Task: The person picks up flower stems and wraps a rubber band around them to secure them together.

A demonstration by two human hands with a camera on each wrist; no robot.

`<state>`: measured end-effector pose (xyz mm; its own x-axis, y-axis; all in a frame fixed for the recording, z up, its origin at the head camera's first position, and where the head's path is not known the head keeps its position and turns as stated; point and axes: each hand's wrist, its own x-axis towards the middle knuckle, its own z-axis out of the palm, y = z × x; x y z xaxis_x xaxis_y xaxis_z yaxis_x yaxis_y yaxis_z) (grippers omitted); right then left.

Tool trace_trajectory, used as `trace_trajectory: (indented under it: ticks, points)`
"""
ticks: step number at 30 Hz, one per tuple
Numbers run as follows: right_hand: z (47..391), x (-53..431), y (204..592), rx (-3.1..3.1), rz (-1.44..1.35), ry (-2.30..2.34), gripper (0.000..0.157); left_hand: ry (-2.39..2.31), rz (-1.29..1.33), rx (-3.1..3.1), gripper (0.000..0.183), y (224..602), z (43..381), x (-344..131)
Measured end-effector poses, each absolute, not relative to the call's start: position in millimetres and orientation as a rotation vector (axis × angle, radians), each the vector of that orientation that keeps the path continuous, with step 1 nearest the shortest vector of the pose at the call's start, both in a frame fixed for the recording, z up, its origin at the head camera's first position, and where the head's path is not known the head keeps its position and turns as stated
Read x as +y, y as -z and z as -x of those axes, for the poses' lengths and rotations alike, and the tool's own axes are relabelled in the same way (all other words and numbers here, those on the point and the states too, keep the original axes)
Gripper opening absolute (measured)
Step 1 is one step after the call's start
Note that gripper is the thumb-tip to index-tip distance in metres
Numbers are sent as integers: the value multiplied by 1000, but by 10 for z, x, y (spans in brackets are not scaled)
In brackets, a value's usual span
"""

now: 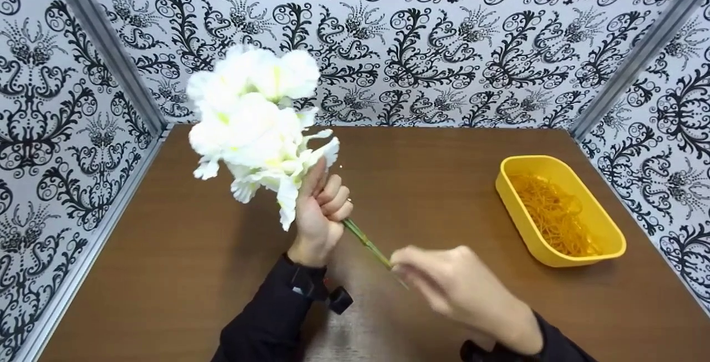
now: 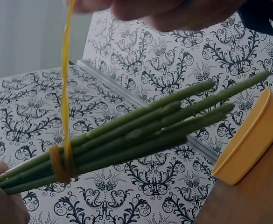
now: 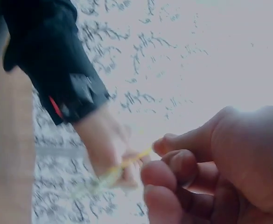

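Observation:
A bunch of white flowers [image 1: 255, 123] with ruffled petals and yellow centers stands tilted over the table. My left hand [image 1: 321, 212] grips it just below the blooms, fingers curled around the green stems [image 2: 136, 130]. Lower down, a yellow rubber band [image 2: 65, 88] is wrapped around the stems, and one loop of it is drawn out taut. My right hand [image 1: 460, 284] pinches that stretched loop between thumb and fingertips, near the stem ends in the head view. In the right wrist view the band [image 3: 138, 157] runs from the right fingertips toward the stems, which look blurred there.
At the right of the brown table [image 1: 421, 184] stands a yellow plastic bin [image 1: 521, 223] holding many loose rubber bands [image 1: 554, 212]. Patterned black-and-white panels [image 1: 355, 35] in metal frames enclose the table at the back and sides.

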<state>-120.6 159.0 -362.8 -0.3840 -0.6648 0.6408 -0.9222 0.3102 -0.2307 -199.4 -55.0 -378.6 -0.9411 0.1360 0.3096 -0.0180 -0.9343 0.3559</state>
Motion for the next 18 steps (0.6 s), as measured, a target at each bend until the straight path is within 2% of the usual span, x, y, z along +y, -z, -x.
trace_trajectory:
  ticks: [6, 10, 18]
  points:
    - [1451, 1715, 3581, -2157, -1177, -810, 10, -2852, -466, 538, 49, 3761, 1919, -476]
    - [1654, 1715, 3685, -2191, -1040, -812, 18, -2769, -431, 469, 49, 3724, 1846, -422]
    - [1879, 1482, 4121, -2295, -1109, -843, 11, -2788, -496, 199, 53, 3699, 1771, -421]
